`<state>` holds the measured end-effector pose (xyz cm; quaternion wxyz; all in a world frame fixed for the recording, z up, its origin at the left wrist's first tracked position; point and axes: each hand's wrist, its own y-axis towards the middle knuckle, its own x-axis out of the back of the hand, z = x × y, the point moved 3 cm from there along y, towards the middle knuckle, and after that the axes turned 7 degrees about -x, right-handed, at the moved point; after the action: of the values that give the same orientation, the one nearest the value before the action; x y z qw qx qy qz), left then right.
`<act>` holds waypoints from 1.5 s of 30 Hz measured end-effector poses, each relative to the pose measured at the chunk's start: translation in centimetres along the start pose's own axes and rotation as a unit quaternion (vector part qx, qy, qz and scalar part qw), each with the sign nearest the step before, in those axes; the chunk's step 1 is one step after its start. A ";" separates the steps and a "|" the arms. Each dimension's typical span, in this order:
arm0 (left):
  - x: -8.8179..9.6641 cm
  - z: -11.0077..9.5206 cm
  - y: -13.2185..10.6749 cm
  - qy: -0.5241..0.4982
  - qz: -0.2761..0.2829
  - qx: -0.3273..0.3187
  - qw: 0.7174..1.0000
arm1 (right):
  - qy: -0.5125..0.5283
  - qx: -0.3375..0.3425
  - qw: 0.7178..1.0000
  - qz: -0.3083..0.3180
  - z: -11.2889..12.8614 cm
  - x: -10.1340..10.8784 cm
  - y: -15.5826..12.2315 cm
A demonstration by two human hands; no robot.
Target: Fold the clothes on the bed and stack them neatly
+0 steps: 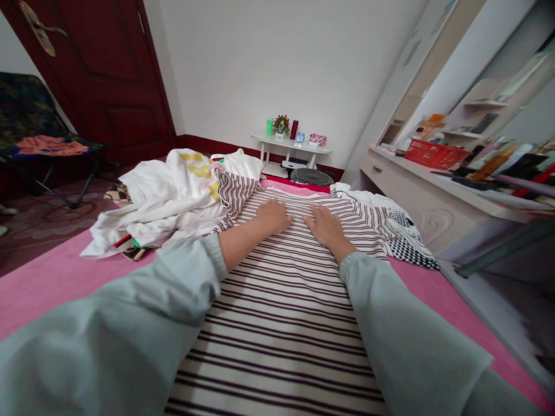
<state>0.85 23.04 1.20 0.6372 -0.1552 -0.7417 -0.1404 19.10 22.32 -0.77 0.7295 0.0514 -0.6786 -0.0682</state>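
A striped shirt [286, 300], white with dark double lines, lies spread out over the pink bed cover [47, 277], its far end away from me. My left hand [274, 217] rests on the upper part of the shirt, fingers stretched out and pointing inward. Opposite it, my right hand [325, 224] lies flat on the cloth with the fingers apart. Neither hand grasps anything. The shirt's left sleeve runs up against a heap of white clothes [169, 196]. On the right, its other sleeve lies over a black-and-white patterned garment [410, 237].
A low white table [295, 144] with a plant [281, 124] and cups stands against the far wall. To the right is a dresser [437, 190] bearing a red basket [436, 153]. A folding chair [47, 144] with orange cloth stands at left, near a dark red door [95, 75].
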 end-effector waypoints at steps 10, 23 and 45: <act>-1.6 0.0 -2.5 -0.016 -0.034 0.003 0.999 | -0.026 0.075 0.994 0.079 -0.5 0.9 0.8; -1.8 0.1 -2.5 -0.026 -0.037 -0.014 0.999 | -0.082 -0.120 0.987 0.063 -3.9 3.8 -0.5; 1.9 1.5 -11.9 0.042 0.007 -0.031 0.999 | 0.055 -0.031 0.998 0.007 5.8 1.1 -9.6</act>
<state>-5.61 12.88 2.73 0.6638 -0.1741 -0.7083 -0.1654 13.06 12.81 -0.90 0.7676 0.0276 -0.6352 -0.0807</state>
